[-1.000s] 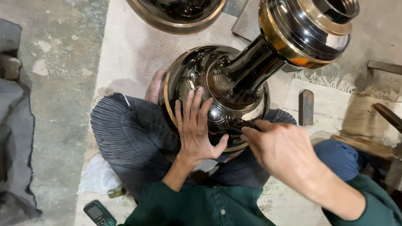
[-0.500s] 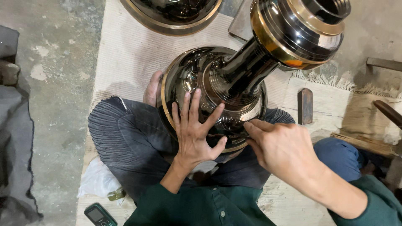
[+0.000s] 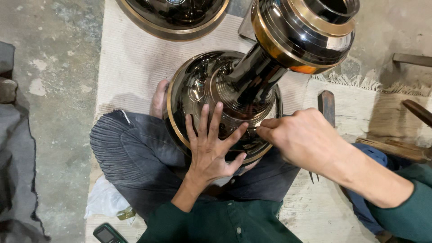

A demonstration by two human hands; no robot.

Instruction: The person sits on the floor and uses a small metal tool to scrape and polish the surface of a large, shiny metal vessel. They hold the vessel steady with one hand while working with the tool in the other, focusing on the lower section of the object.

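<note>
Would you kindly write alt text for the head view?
A seated person's left hand lies flat on a shiny dark metal vase in their lap, while the right hand presses a small tool, mostly hidden, against it.

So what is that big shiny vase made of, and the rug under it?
The vase looks like polished metal, dark with brass-coloured bands: it mirrors its surroundings. The rug looks like pale woven cloth, perhaps cotton: ribbed weave, fringed edge.

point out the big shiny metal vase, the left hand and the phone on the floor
metal vase (image 3: 202, 85), head view, bare shoulder of its round body
left hand (image 3: 211, 150), head view, back of the hand
phone (image 3: 107, 234), head view, its screen
</note>
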